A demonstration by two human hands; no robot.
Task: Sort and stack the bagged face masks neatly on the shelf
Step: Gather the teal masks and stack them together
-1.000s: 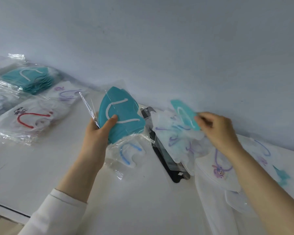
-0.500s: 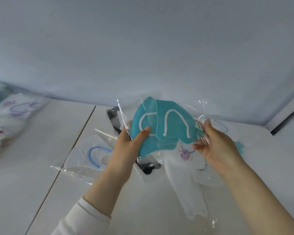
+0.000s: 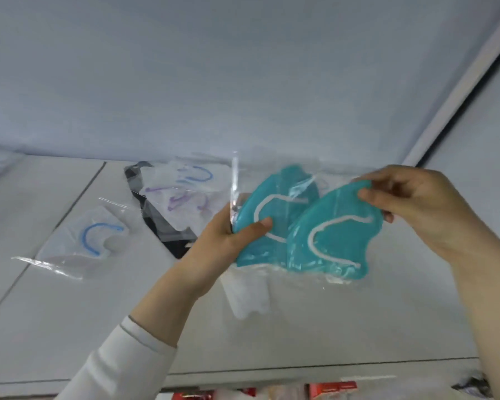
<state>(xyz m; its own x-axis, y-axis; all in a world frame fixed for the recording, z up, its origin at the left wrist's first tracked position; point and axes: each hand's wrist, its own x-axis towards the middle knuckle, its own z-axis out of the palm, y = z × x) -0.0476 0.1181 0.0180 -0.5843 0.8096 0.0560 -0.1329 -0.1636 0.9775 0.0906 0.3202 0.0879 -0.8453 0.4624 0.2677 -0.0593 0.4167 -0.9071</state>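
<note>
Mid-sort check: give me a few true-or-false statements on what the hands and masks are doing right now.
1. The left hand holds a teal mask. True.
2. The right hand is empty. False: it pinches a second teal mask by its top edge.
3. A blue-loop mask lies on the shelf, apart from both hands. True.
4. The blue-loop mask is stacked on the teal ones. False: it lies by itself, left of them.
</note>
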